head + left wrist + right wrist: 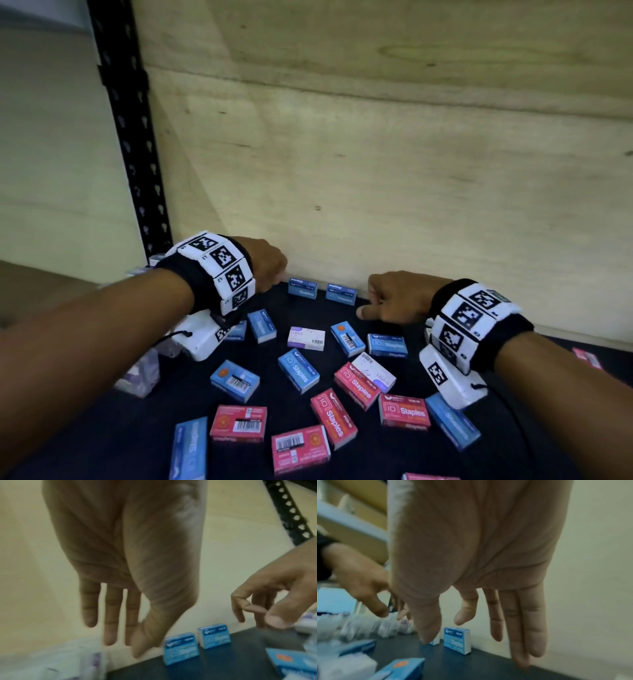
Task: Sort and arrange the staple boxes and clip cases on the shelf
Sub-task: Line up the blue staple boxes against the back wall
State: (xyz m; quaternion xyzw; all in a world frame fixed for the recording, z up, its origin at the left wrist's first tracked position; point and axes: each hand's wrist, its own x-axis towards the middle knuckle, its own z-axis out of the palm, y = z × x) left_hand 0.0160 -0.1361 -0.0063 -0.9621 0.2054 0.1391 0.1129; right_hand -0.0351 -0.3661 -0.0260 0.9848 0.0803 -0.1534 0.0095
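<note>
Two blue staple boxes [302, 288] [341, 294] stand upright, side by side, against the plywood back wall. My left hand [270, 263] hovers just left of them, and the left wrist view shows it [118, 628] with straight fingers, holding nothing. Just right of the pair, my right hand [387, 298] also holds nothing, its fingers [496, 615] hanging nearly straight. Both boxes [181, 647] [214, 637] show in the left wrist view. Several blue, red [404, 411] and white [306, 337] boxes lie scattered on the dark shelf [513, 445]. Clear clip cases [140, 373] sit at the left.
A black perforated shelf upright [133, 137] rises at the back left corner. The plywood wall [376, 154] closes the back. A bare strip of shelf runs along the wall to the right of my right hand. A pink box [587, 358] lies at the far right edge.
</note>
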